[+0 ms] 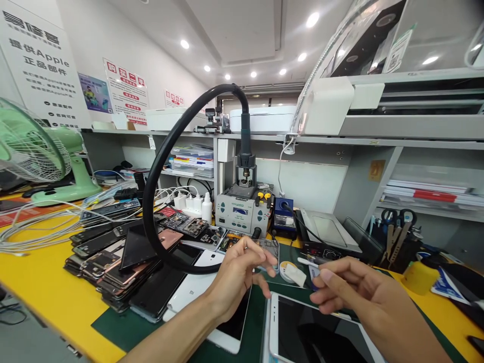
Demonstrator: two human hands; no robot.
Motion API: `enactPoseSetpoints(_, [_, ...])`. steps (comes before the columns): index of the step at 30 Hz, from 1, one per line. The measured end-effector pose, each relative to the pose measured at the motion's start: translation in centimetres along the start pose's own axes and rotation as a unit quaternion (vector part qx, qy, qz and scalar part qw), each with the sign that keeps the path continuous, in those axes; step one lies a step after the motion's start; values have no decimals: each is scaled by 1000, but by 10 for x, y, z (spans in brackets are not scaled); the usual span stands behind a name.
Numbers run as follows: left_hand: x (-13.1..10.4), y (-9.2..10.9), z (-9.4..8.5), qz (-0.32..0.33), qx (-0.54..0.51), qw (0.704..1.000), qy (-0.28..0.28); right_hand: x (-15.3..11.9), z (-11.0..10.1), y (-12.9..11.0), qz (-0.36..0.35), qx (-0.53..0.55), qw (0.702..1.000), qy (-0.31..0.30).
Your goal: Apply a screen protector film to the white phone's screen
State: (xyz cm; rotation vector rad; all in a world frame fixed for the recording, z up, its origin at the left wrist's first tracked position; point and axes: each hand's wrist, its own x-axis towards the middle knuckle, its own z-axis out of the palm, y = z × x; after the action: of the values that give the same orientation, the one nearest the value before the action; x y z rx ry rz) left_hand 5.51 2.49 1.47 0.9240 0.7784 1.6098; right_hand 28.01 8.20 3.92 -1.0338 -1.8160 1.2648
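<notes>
My right hand (355, 290) is closed in a pinch between thumb and fingers. A thin white stick with a rounded end, which looks like a cotton swab (307, 262), sticks out of it to the left. My left hand (242, 275) hovers over the bench with its fingers loosely bent and apart, and nothing shows between them. Below both hands lies a white-framed tablet (313, 330) with a dark screen. Another white device (229, 339) with a dark screen lies under my left wrist, beside a white device back (194, 285). A round tub with a white pad (294, 274) sits between the hands.
Stacked phone parts (109, 262) cover the left of the yellow bench (34, 287). A hot-air station (238, 212) stands behind, its black hose (151, 176) looping forward. A green fan (64, 161) is at far left; scissors (399, 222) stand at right. A green mat (113, 327) lies in front.
</notes>
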Motion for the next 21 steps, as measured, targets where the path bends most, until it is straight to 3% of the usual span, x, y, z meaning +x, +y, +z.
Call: enactPoseSetpoints(21, [-2,1,4,18,19,999,24,3,0,0,14,19,1000,0])
